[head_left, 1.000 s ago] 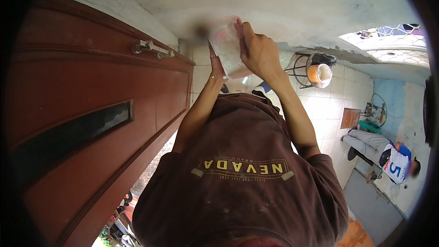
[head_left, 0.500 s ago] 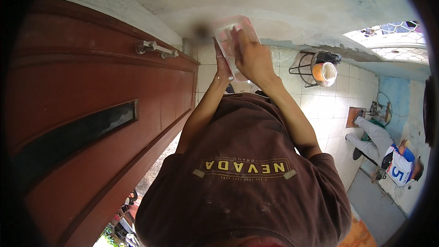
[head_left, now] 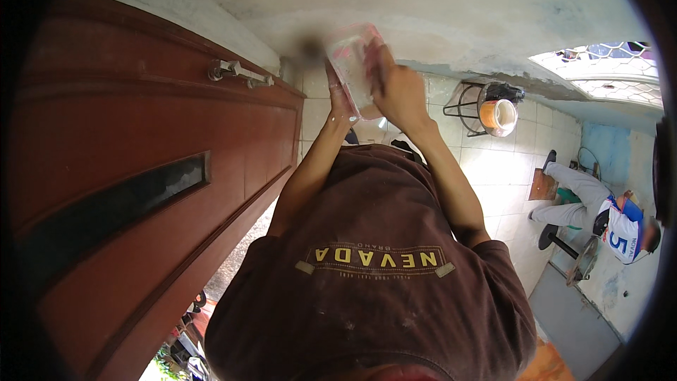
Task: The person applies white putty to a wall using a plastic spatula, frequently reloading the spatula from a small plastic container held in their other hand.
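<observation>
My left hand holds a translucent tray with pink edges and pale residue, gripping it along its left side and lower end. My right hand is closed at the tray's right half, its fingers around a blurred dark reddish item too unclear to name. The tray is tilted up above my dark brown shirt, near the pale, patchy wall.
A brown wooden door runs along my left. To the right, a black stool holds an orange-sided container and a dark bag. Farther right, a person in pale trousers sits near a window grille.
My right hand moved over the tray's face, then back a little toward its right edge. The tray shifted slightly. The other person moved upward in view, legs changing position.
</observation>
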`<state>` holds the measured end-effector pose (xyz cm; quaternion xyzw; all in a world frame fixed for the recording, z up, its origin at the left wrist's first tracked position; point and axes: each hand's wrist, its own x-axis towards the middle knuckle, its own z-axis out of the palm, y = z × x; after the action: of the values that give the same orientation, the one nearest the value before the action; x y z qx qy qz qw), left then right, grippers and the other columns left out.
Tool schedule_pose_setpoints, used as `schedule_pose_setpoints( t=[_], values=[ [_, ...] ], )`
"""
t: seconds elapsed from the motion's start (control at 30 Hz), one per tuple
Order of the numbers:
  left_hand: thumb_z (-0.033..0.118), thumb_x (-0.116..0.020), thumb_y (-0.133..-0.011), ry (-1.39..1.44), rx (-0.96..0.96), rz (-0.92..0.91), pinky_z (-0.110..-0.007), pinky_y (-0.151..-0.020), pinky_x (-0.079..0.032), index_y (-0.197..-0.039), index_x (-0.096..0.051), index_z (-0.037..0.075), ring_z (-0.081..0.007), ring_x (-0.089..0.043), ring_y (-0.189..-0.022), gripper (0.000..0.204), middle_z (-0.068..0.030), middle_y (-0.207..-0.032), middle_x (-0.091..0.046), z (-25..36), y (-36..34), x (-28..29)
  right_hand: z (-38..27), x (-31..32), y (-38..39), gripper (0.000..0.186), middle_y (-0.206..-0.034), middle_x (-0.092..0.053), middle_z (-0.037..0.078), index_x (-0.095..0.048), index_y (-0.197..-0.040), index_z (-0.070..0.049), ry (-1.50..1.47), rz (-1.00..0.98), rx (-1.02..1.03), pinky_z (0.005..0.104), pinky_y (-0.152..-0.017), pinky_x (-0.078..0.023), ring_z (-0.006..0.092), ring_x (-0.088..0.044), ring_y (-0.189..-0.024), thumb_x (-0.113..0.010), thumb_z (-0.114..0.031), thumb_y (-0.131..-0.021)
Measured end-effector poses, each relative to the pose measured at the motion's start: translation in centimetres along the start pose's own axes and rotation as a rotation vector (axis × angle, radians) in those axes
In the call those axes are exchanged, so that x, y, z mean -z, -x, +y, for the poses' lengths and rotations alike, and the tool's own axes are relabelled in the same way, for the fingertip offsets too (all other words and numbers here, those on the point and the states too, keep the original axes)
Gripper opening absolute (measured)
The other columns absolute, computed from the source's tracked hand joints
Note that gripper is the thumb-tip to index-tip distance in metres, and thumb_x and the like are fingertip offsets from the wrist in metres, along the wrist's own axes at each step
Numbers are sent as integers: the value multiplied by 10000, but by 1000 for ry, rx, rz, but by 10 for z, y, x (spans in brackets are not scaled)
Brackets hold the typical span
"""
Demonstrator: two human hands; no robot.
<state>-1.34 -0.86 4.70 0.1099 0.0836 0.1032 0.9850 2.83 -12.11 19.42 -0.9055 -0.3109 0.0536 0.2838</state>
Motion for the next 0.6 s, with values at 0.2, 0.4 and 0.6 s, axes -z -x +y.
schedule_pose_setpoints(
  t=[0.2, 0.4, 0.6],
  values=[
    [741, -449, -950, -69, 0, -26, -452, -1149, -424, -1544, -384, 140, -279, -499, -1374, 848, -91, -1525, -484, 5, 1, -9, 2, 1, -3, 351, -728, -669, 271, -494, -1218, -11, 24, -18, 25, 572, -613, -536, 471, -675, -681, -584, -84, -886],
    [776, -416, -940, -99, -9, -26, -462, -1161, -411, -1553, -369, 132, -288, -490, -1382, 890, -96, -1530, -478, 3, 0, -20, 14, -6, -3, 268, -742, -679, 271, -505, -1157, -14, 133, -71, 47, 560, -595, -534, 450, -689, -688, -571, -86, -908],
    [777, -413, -939, -141, 2, -20, -462, -1177, -398, -1557, -360, 140, -288, -483, -1389, 890, -95, -1541, -467, 0, -1, -24, 15, -20, -11, 232, -692, -668, 248, -531, -1135, -6, 157, 73, 72, 546, -553, -529, 420, -694, -658, -563, -87, -919]
  ],
)
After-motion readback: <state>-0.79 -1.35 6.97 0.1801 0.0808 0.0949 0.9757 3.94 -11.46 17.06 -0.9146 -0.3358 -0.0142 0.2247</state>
